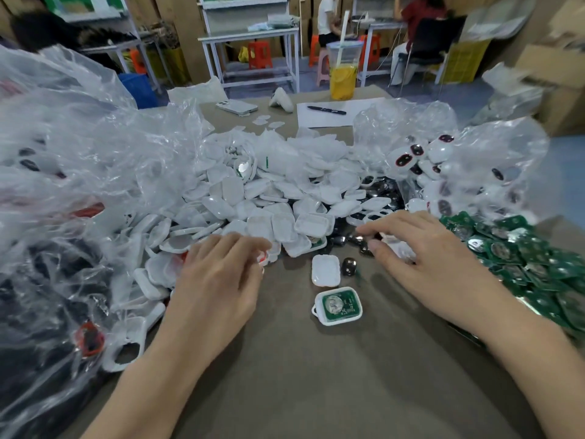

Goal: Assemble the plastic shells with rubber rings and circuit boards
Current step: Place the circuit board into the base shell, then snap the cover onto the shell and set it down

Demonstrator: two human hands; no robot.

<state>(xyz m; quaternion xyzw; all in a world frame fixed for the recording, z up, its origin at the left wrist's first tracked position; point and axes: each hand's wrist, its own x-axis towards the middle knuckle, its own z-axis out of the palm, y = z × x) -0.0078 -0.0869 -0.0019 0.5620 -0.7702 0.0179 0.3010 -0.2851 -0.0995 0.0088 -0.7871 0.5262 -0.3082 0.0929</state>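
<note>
Here the left hand point(218, 280) pinches a shell point(264, 257), likely light and hard, best held by its edges; the right hand point(421, 261) is unclear.

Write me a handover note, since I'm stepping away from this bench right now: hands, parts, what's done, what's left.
Left hand: fingers curled over a red-ringed shell at the pile's edge; grip unclear.
Right hand: fingertips among dark pieces; grip unclear.
Parts: shell pile ahead, circuit boards on the right.
Done: one shell with board in front.
Left: empty shell just beyond it, then the piles.
</note>
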